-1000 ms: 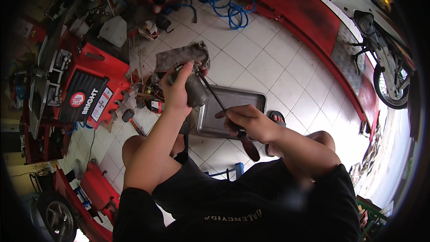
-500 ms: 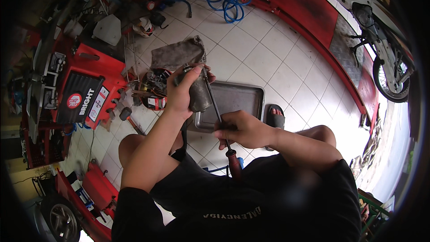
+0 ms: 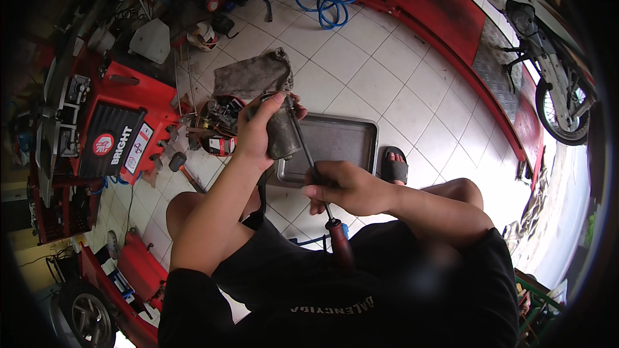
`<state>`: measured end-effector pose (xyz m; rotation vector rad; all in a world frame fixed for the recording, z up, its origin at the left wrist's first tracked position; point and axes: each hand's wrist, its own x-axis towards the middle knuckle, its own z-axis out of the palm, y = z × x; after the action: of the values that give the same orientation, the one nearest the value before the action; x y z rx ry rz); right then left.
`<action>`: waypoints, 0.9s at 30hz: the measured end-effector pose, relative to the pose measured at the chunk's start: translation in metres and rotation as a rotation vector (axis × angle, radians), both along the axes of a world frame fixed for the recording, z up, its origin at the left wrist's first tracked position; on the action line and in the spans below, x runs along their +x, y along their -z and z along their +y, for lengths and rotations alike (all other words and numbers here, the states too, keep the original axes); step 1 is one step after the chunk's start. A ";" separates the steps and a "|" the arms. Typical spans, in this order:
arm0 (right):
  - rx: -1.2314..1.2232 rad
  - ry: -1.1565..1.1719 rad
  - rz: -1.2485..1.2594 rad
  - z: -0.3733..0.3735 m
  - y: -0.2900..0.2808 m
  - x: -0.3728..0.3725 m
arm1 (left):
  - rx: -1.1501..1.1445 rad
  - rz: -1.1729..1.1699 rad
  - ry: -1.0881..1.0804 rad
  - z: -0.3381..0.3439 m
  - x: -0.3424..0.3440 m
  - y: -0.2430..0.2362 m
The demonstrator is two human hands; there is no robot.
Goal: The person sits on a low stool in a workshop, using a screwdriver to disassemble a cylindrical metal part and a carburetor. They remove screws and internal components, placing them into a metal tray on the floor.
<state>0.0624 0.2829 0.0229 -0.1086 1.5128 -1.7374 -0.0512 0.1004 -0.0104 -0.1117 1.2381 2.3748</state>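
Note:
My left hand [image 3: 256, 134] is closed around a grimy grey metal cylinder that looks like a small starter motor [image 3: 282, 136]. A long screwdriver [image 3: 341, 248] with a dark red handle slants up along the motor's right side. Its tip is hidden near the fingers of my left hand. My right hand [image 3: 351, 187] pinches the screwdriver's thin shaft below the motor, while the handle hangs free toward my lap. Beneath both hands, a shallow grey metal tray [image 3: 376, 142] sits on the floor.
A dirty grey cloth [image 3: 248, 76] and a bowl of parts [image 3: 222, 116] lie beyond my left hand. A hammer [image 3: 178, 162] rests beside a red tool case [image 3: 122, 122]. A coiled blue hose [image 3: 330, 9], a red lift platform [image 3: 445, 13] and a motorcycle [image 3: 548, 84] stand farther off.
The view has shifted slightly. The screwdriver's handle shows more fully and its shaft sits at a slightly different slant against the motor. Both hands keep their holds.

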 end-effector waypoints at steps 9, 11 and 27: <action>0.005 -0.054 -0.119 0.011 -0.018 -0.011 | 0.031 -0.070 0.041 -0.001 -0.002 0.006; 0.101 -0.099 -0.075 0.010 -0.020 -0.013 | 0.043 -0.082 0.018 0.000 0.000 0.006; 0.199 -0.126 0.096 0.009 -0.010 -0.013 | 0.049 -0.108 0.027 0.000 0.003 0.005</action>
<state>0.0491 0.2923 0.0332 -0.1831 1.7027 -1.4933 -0.0484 0.0999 -0.0154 -0.2044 1.1243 2.3413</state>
